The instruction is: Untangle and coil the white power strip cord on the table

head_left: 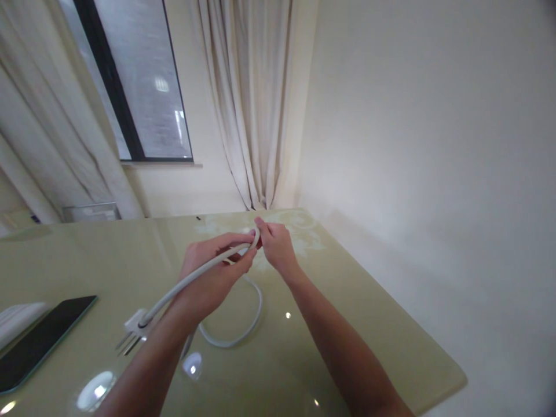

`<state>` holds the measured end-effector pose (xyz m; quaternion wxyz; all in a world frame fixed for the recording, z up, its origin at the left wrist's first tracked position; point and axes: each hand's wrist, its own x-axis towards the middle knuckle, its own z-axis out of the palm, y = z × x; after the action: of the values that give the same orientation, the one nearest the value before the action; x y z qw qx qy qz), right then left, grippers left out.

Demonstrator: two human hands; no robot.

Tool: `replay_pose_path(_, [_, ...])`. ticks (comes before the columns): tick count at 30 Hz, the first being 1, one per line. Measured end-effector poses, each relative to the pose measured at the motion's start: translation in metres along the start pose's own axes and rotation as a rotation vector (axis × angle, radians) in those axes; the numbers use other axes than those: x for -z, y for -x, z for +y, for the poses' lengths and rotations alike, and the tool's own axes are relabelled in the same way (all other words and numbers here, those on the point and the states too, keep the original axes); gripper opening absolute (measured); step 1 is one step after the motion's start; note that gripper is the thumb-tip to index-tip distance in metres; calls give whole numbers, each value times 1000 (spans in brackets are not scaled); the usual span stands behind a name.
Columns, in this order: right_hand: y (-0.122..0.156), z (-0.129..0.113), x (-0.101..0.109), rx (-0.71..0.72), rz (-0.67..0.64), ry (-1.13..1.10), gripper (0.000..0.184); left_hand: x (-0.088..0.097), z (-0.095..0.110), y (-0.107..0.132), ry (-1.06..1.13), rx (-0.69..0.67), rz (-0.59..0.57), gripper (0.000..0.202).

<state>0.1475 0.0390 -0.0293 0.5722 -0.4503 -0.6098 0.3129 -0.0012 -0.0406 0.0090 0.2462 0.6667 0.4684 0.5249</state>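
Note:
A white power cord point(191, 280) runs between my two hands above the table, bent into a tight loop at the fingertips. My left hand point(217, 272) pinches the cord near this bend, thumb below and fingers above. Pressed close beside it, my right hand point(277, 243) is closed on the same bend with its thumb on top. The cord's plug point(135, 325), with metal prongs, hangs over my left forearm and points to the lower left. Below the hands, a slack loop of the cord point(259, 307) curves over the tabletop. Part of the cord is hidden behind my left hand.
The glossy pale green table point(369, 324) reflects lights; its right edge runs along the wall point(425, 174). A dark flat phone-like slab point(47, 336) lies at the left by a white object point(21, 318). Curtains point(256, 104) and a window point(143, 81) stand behind.

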Motion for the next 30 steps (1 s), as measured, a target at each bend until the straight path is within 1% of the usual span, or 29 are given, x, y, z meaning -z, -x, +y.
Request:
replay_pose_path(2, [4,-2,-1,68,68,154,56,3,3,-1,35,74,2,25])
replay_pose_path(3, [5,-3,-3,79,96,175,50,4,4,-1,64,102,1,27])
replay_pose_path(6, [11,-8,-6,60,120,97,29,7,6,-2,177,124,9,30])
replay_pose_path(8, [14,-13,-8,74,99,32,25,9,8,-3,235,121,21,30])
replay_pose_path(11, [18,-21,-8,165,14,-81,28,12,9,-5,293,121,75,30])
replay_pose_path(13, [19,-27,-7,227,-73,-179,30,15,10,-4,321,120,123,30])
replay_pose_path(15, [21,-31,-5,278,-171,-232,34,18,9,-4,337,115,174,31])
replay_pose_path(18, [23,-31,-5,346,-278,-199,32,24,7,-3,329,131,250,36])
replay_pose_path(19, [24,-29,-6,366,-303,-180,35,26,7,-3,324,147,266,38])
replay_pose_path(21, [25,-25,-9,412,-308,-123,53,31,7,-2,332,164,292,42])
replay_pose_path(22, [25,-23,-11,440,-291,-77,60,33,8,-2,343,160,303,42])
replay_pose_path(23, [25,-21,-12,469,-267,-24,62,35,9,-2,353,150,318,41])
replay_pose_path(25, [24,-21,-11,527,-237,73,57,39,13,-2,365,119,348,35])
replay_pose_path(26, [24,-22,-9,552,-245,105,53,41,15,-3,376,102,363,32])
replay_pose_path(28, [24,-27,-6,600,-289,137,40,45,19,-5,430,86,381,27])
replay_pose_path(30, [27,-33,-4,651,-344,148,24,50,19,-8,538,105,384,23])
